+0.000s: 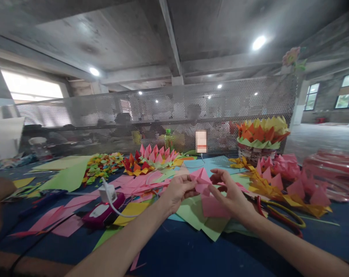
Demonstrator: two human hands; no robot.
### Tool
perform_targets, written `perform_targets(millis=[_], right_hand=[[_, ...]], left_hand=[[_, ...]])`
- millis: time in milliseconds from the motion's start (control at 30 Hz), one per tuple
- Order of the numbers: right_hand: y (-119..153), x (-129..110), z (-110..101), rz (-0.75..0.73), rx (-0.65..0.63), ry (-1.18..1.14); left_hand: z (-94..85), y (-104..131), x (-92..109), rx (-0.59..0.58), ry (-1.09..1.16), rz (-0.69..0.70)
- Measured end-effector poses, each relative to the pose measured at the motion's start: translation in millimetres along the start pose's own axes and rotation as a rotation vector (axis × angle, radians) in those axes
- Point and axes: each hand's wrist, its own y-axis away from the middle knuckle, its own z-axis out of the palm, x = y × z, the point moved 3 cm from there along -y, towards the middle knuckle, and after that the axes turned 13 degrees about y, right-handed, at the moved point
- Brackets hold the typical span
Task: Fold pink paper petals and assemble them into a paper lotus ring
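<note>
Near the middle of the blue-covered table, my left hand (178,191) pinches the lower left side of a folded pink paper piece (202,177). My right hand (228,192) is at the right side of that piece, its fingers spread and curved, with the thumb or a fingertip close to the paper's edge. Whether it touches the paper is hard to tell. Below both hands lie green paper sheets (193,211) and a flat pink sheet (213,207).
Red and yellow-handled scissors (281,215) lie right of my right hand. A purple power block (103,211) with a white charger stands left. Folded paper flowers (155,154), a filled basket (255,153) and a clear jar (330,175) stand farther back. Another person's hand is at the left edge.
</note>
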Motion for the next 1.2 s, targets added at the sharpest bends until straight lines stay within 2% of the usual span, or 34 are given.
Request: perform_targets(millis=[100,233,333,433,567,700,900,1200], right_hand=[[-1,-6,-9,-0.185,0.105,0.19],[-1,-13,-10,-0.421,0.04,0.386],[-1,-13,-7,-0.505,0.011,0.44],[-2,-12,-6,-0.522,0.031,0.431],[-3,-12,-6,-0.506,0.012,0.363],[-4,-9,-5,-0.442,0.012,0.312],[-5,-7,-7,-0.283,0.068,0.234],[-5,4,-3,-0.086,0.032,0.076]], left_hand=[[-0.7,0,1,0.028,0.003,-0.007],[0.9,1,2,0.019,0.024,-0.035],[0.5,1,3,-0.003,0.035,-0.048],[-1.0,1,3,-0.003,0.026,-0.042],[-0.4,2,3,0.001,0.004,-0.042],[3.5,3,2,-0.056,-0.016,-0.053],[5.0,4,-2,-0.12,-0.029,-0.051],[9.3,6,-2,-0.186,-0.077,-0.026]])
